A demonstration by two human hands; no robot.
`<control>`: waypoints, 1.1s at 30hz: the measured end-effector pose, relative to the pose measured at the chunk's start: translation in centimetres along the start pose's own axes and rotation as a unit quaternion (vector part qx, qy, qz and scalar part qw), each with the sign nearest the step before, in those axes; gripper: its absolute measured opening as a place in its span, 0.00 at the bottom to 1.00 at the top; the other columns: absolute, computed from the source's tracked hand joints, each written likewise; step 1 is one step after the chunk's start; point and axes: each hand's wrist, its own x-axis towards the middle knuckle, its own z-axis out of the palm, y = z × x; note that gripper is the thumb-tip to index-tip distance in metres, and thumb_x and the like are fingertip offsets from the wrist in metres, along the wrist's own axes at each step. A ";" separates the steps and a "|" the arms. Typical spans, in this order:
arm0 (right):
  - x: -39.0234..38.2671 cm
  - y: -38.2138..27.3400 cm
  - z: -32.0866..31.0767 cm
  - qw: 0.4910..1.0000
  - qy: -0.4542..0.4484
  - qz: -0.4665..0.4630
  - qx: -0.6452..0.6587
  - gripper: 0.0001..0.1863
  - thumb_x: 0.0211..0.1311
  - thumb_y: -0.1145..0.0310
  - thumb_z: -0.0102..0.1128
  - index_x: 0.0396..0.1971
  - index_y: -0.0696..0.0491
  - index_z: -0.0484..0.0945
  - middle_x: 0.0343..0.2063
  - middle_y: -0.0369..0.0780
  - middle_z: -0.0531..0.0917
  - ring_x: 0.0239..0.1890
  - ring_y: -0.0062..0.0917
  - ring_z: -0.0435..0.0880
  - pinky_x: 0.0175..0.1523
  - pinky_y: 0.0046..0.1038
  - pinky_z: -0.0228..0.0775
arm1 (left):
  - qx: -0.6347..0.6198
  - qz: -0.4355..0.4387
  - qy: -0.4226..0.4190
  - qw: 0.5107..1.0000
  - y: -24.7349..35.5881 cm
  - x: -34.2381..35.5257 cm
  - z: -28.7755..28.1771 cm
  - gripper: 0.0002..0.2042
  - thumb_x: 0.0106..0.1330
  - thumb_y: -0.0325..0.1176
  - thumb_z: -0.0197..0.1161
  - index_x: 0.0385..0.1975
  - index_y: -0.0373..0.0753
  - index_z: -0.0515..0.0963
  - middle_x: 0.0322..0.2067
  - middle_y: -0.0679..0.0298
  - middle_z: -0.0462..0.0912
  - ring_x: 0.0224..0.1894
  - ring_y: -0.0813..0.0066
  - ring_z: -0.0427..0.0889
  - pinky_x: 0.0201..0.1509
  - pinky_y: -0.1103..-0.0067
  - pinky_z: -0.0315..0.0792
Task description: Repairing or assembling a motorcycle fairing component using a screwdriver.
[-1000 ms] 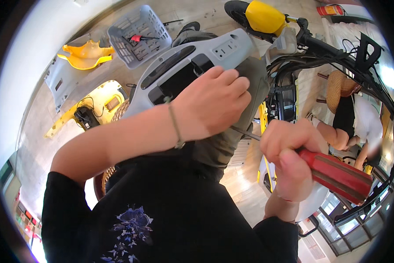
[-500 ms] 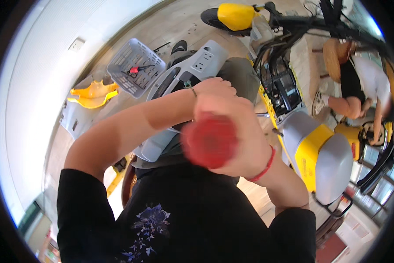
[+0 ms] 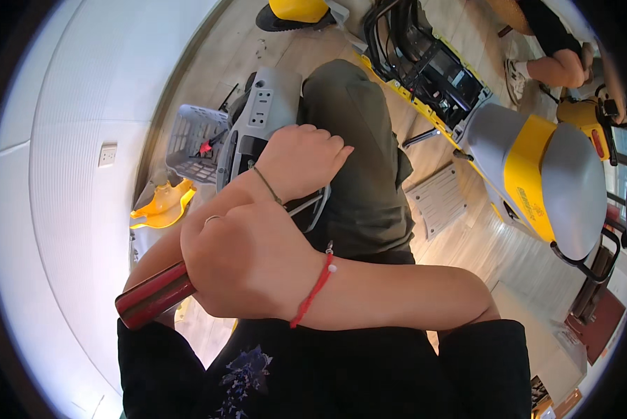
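A grey plastic scooter panel [image 3: 275,91] with a row of slots rests across my lap. My left hand [image 3: 303,164] lies over it with bent fingers, closed on its edge; the fingertips' contact is hidden. Nearer my body, my right hand [image 3: 247,262] is a fist round a dark red tool handle [image 3: 156,293], crossing over my left forearm. The handle's butt points left, towards my left upper arm. Whatever tip the tool has is hidden by my hands, so its exact kind cannot be seen.
Left of the panel stand a grey basket [image 3: 188,140] with a red-handled item and a yellow plastic shell [image 3: 163,206]. A partly stripped yellow scooter [image 3: 530,174] stands at right, a slatted plate [image 3: 439,199] beside it. Another person's leg [image 3: 554,70] shows at far right.
My right hand has swung left and down with the red handle, whose end faced up and now points left. My left hand stays at the panel. The view has shifted.
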 end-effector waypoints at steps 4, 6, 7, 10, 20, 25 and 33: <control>0.5 0.5 1.6 1.000 -0.013 0.008 -0.003 0.12 0.39 0.65 0.58 0.20 0.60 0.76 0.12 0.41 0.76 0.17 0.31 0.78 0.21 0.30 0.67 | 0.029 -0.030 -0.063 0.997 0.6 0.5 0.0 0.12 0.63 0.38 0.53 0.20 0.42 0.74 0.19 0.65 0.76 0.26 0.66 0.78 0.28 0.74 0.72; 0.1 2.2 2.7 0.997 0.053 0.036 0.053 0.10 0.40 0.65 0.57 0.17 0.58 0.75 0.11 0.41 0.75 0.15 0.30 0.77 0.19 0.31 0.66 | 0.043 -0.021 -0.073 0.996 0.5 0.6 0.2 0.12 0.63 0.39 0.52 0.20 0.42 0.74 0.18 0.65 0.76 0.25 0.67 0.78 0.26 0.74 0.72; -0.3 1.9 1.6 0.993 0.115 0.033 0.020 0.09 0.40 0.66 0.57 0.18 0.57 0.73 0.10 0.41 0.75 0.14 0.30 0.77 0.19 0.30 0.66 | 0.051 0.007 -0.056 0.997 -0.1 0.7 0.1 0.12 0.63 0.39 0.52 0.20 0.43 0.75 0.17 0.65 0.76 0.24 0.67 0.78 0.25 0.74 0.72; -1.6 -1.6 -1.4 0.996 -0.038 0.058 0.059 0.10 0.40 0.66 0.58 0.20 0.57 0.72 0.12 0.41 0.75 0.14 0.32 0.77 0.20 0.30 0.67 | 0.042 -0.013 -0.041 0.998 0.2 0.5 -0.7 0.13 0.63 0.41 0.52 0.18 0.44 0.75 0.16 0.65 0.76 0.22 0.66 0.78 0.24 0.73 0.72; -12.1 4.8 -6.3 0.845 0.274 0.210 0.408 0.12 0.58 0.65 0.57 0.27 0.53 0.64 0.16 0.39 0.71 0.17 0.22 0.67 0.25 0.22 0.62 | -0.061 -0.091 -0.020 0.994 -1.4 -1.1 -2.5 0.15 0.63 0.42 0.50 0.18 0.43 0.76 0.19 0.63 0.78 0.26 0.64 0.79 0.28 0.70 0.72; -13.7 2.9 -5.1 0.891 0.240 0.070 0.378 0.11 0.60 0.64 0.53 0.28 0.52 0.63 0.20 0.40 0.74 0.23 0.29 0.75 0.29 0.25 0.65 | -0.073 -0.109 -0.029 0.991 -1.9 -1.4 -3.0 0.16 0.63 0.42 0.51 0.16 0.42 0.76 0.19 0.64 0.78 0.27 0.64 0.79 0.28 0.70 0.71; -12.5 1.7 -2.2 0.903 0.213 0.000 0.373 0.09 0.49 0.72 0.57 0.26 0.53 0.66 0.21 0.41 0.76 0.22 0.31 0.78 0.25 0.26 0.71 | -0.079 -0.093 0.009 0.993 -2.1 -2.3 -3.1 0.19 0.62 0.42 0.53 0.10 0.41 0.74 0.15 0.66 0.74 0.25 0.66 0.77 0.26 0.71 0.70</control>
